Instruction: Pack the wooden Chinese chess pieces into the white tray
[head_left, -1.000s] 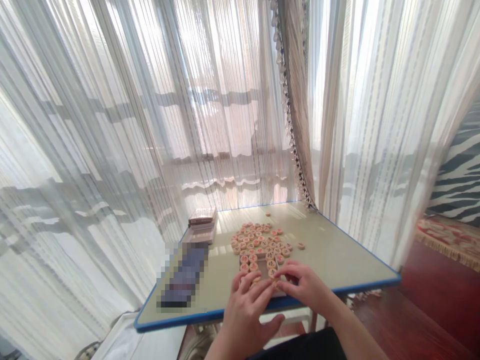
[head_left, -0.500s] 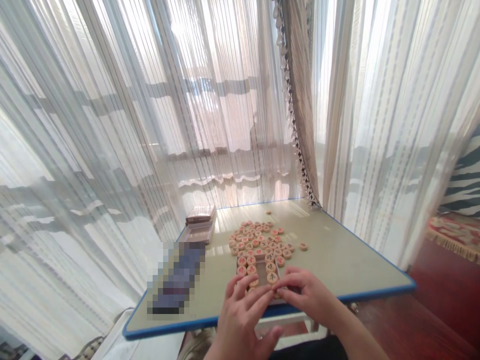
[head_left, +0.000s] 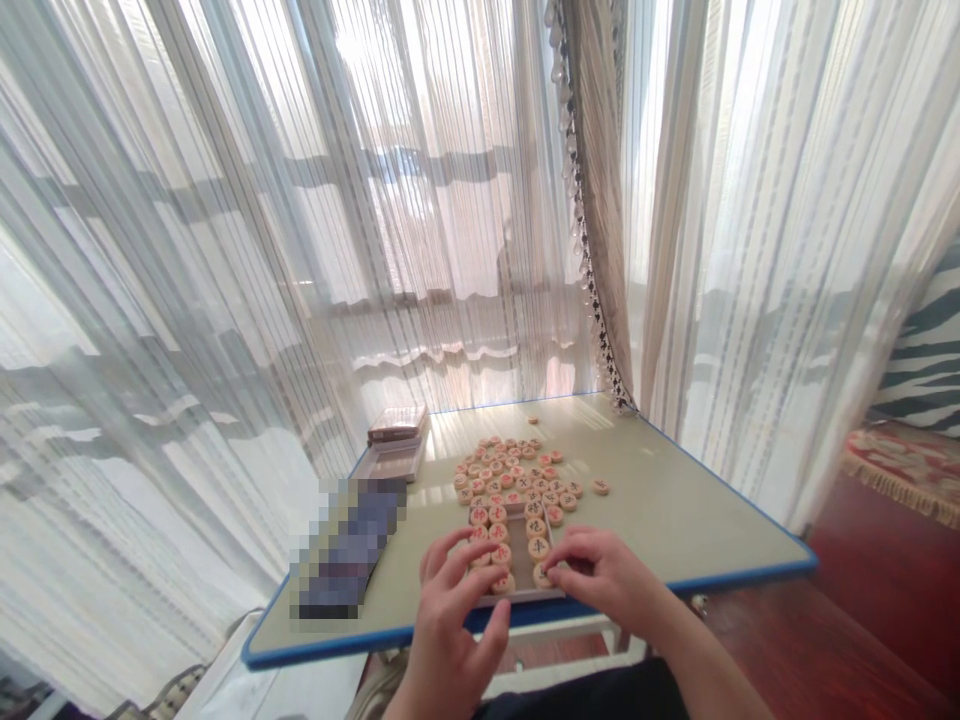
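Two hands: one left [head_left: 459,590], one right [head_left: 604,568]. Between them, one near tray [head_left: 519,545]; ending at the right fingertips, one column of four discs [head_left: 538,547]. Beyond both hands, over two dozen loose discs [head_left: 506,481], too crowded for exact counting. Far left of the grip, one second tray [head_left: 396,464].

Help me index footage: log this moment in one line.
left hand: spread over red-marked pieces in tray | right hand: fingertips at black-marked piece | loose pieces: on table
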